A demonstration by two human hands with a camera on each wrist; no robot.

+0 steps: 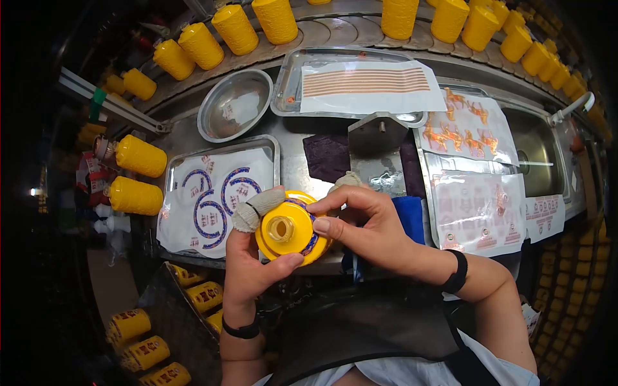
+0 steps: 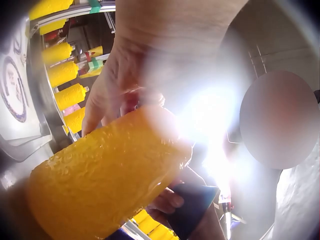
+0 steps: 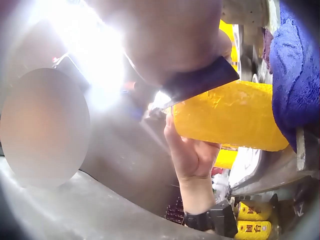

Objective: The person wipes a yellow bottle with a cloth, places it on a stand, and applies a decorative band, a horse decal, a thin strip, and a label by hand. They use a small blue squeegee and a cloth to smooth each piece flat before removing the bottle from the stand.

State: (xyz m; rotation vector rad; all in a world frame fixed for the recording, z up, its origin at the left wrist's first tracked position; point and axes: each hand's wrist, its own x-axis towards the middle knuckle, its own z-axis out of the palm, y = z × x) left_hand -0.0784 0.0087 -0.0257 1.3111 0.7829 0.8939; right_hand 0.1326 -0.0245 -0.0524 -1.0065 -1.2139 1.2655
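Note:
My left hand grips a yellow embossed bottle, its round open mouth facing the head camera. A grey cloth cover is on one left finger. Round the bottle's shoulder curves a blue patterned decal strip. The right hand pinches at this strip with thumb and index fingertips, against the shoulder. A dark flat piece shows by the right hand's curled fingers in the left wrist view, with its edge along the bottle in the right wrist view. The bottle's far side is hidden in the head view.
A left tray bears sheets with curved blue strips. Behind are a steel bowl and a sheet of brown stripes. Orange figure decals lie right, beside a sink. Yellow bottles line the conveyor. A blue cloth hangs nearby.

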